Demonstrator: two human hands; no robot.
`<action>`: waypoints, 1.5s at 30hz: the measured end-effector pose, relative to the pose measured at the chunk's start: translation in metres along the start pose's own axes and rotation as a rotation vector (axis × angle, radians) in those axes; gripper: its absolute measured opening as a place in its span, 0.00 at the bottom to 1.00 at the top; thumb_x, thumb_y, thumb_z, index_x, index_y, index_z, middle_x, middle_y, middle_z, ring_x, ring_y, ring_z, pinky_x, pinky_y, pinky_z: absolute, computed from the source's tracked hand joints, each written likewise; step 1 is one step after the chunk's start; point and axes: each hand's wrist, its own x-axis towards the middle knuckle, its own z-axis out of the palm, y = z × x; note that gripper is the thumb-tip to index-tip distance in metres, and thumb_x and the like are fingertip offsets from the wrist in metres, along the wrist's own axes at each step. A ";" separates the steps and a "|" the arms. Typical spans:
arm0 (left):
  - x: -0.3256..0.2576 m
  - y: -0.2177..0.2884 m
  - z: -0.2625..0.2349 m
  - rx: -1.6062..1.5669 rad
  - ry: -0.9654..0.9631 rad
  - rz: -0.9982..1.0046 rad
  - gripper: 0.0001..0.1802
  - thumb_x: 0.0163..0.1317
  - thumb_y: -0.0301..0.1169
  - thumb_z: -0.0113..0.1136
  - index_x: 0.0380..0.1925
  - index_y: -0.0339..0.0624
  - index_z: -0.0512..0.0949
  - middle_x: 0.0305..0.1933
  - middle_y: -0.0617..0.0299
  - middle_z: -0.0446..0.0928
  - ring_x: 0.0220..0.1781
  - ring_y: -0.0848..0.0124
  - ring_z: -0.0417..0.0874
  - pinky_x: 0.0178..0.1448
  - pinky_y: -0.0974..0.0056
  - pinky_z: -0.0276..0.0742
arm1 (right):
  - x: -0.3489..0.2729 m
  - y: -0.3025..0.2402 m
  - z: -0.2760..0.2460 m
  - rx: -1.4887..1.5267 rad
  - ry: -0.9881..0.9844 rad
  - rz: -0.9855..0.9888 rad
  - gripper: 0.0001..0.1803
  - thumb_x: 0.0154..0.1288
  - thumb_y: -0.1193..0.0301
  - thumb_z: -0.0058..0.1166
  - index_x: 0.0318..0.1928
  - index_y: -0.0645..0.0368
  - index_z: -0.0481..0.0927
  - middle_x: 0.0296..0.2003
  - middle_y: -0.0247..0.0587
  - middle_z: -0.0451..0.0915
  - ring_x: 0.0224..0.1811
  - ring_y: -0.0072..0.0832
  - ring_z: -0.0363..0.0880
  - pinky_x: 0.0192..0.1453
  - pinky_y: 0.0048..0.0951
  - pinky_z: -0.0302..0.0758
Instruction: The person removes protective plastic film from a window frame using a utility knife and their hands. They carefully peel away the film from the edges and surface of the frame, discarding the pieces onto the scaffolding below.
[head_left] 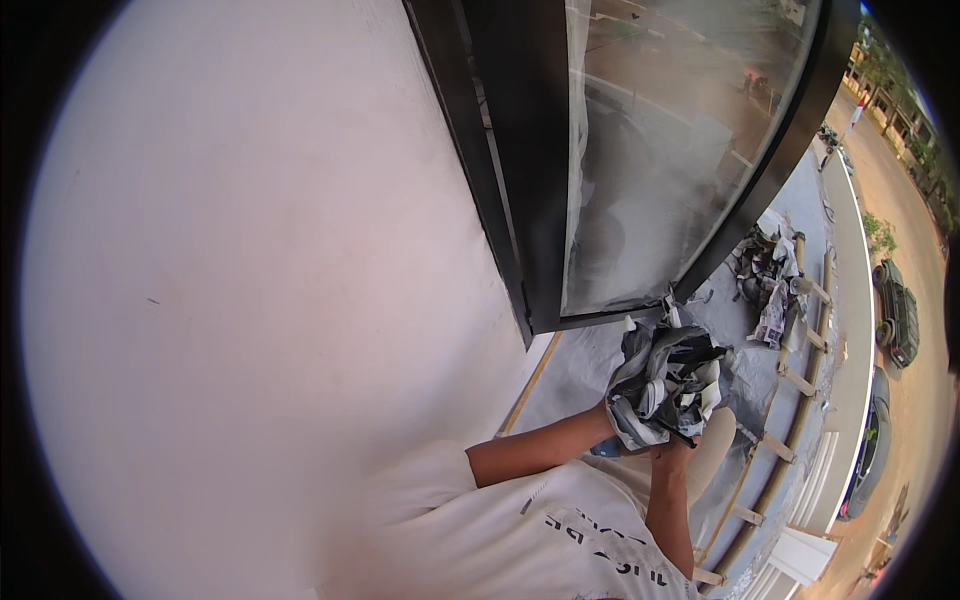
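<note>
Both my hands grip a large crumpled bundle [665, 385] of grey, white and black sheet scraps, like plastic film or paper. It is held in front of my body, just below the lower corner of a black-framed glass window panel [530, 160]. My left hand [607, 420] is at the bundle's left side, and my right hand [676, 452] supports it from the near side. Most of the fingers are hidden by the scraps. The pane [650, 190] looks hazy, with a whitish film strip along its left edge.
A white wall [250, 260] fills the left side. Past the window lies a heap of torn paper scraps [770, 285]. A ladder [782, 448] with pole-like rails runs along the right. Beyond a low white parapet [852, 300], parked cars [897, 313] stand on a dirt road below.
</note>
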 end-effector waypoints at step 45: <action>0.112 -0.047 -0.226 2.351 0.815 -0.360 0.18 0.66 0.37 0.53 0.49 0.37 0.79 0.48 0.50 0.78 0.50 0.55 0.80 0.56 0.55 0.74 | 0.402 -0.090 -0.333 -1.209 0.241 -0.290 0.21 0.75 0.56 0.37 0.41 0.62 0.74 0.24 0.45 0.77 0.28 0.37 0.77 0.38 0.34 0.71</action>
